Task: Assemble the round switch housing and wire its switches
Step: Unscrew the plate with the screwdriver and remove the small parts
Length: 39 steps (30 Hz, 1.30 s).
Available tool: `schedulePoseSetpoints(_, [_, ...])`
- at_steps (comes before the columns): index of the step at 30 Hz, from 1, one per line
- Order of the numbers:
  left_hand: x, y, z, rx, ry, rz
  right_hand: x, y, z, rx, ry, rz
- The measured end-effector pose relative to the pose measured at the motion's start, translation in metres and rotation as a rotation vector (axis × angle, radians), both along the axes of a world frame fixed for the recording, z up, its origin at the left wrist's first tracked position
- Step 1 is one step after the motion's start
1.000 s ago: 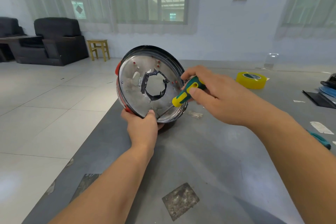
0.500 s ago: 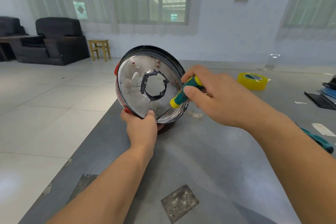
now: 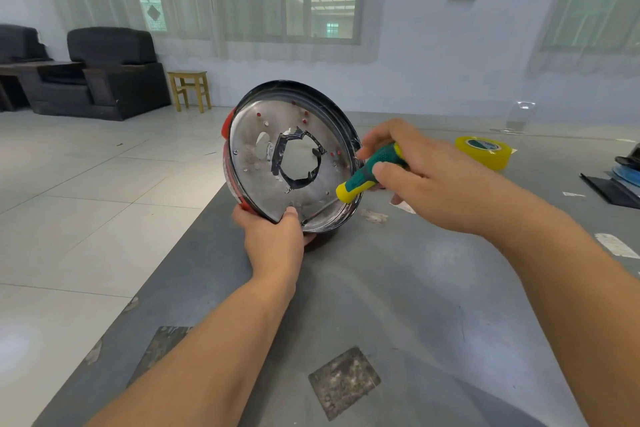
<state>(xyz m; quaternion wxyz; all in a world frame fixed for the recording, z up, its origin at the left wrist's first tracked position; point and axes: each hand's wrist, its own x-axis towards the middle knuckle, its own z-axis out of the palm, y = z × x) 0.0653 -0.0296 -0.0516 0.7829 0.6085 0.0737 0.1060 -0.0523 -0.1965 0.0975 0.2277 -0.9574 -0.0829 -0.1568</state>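
Fingers (image 3: 382,170) of the right hand (image 3: 436,180) are curled round the green and yellow handle of a screwdriver (image 3: 367,177), just right of the frame's centre; its metal shaft slants down and to the left, and the tip is seen at the lower edge of the metal plate (image 3: 277,163). Whether the tip sits in a screw cannot be told. The round housing (image 3: 341,135) is held on edge, tilted, its lower rim near the grey table (image 3: 381,288), at the centre of the frame. The plate, shiny and pierced by a central hole edged with black tape, faces the camera; red parts show at the housing's left rim. The lower rim is gripped by the left hand (image 3: 273,246), thumb pressed on the plate's face and the other fingers hidden behind. A roll of yellow tape (image 3: 485,151) lies on the table at the right, well apart from the housing. Dark armchairs (image 3: 110,76) and a small wooden stool (image 3: 190,88) stand on the tiled floor at the upper left.
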Motion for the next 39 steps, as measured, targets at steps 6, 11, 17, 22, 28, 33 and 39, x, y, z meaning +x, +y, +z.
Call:
schedulePoseSetpoints(6, [0.001,0.0,-0.001,-0.034,0.005,0.008,-0.001,0.006,0.003,-0.028,-0.078,0.011])
schedulePoseSetpoints(11, [0.001,-0.002,0.0,-0.044,0.006,0.006,0.002,0.009,-0.004,-0.023,-0.153,-0.041])
schedulePoseSetpoints(17, [0.0,0.0,0.001,-0.029,0.002,0.007,0.001,0.009,-0.008,-0.041,-0.124,-0.074])
schedulePoseSetpoints(22, [0.001,0.0,0.001,-0.023,0.013,0.03,-0.005,0.005,-0.015,0.062,-0.183,-0.102])
schedulePoseSetpoints(28, [-0.002,0.001,0.005,-0.088,0.017,0.034,-0.014,-0.037,-0.021,0.347,-0.428,-0.301])
schedulePoseSetpoints(33, [-0.008,0.002,0.01,-0.159,0.014,-0.001,-0.004,-0.08,-0.086,0.341,-0.306,-0.454])
schedulePoseSetpoints(39, [-0.014,0.005,0.013,-0.247,0.007,-0.065,0.012,-0.103,-0.128,0.184,-0.046,-0.452])
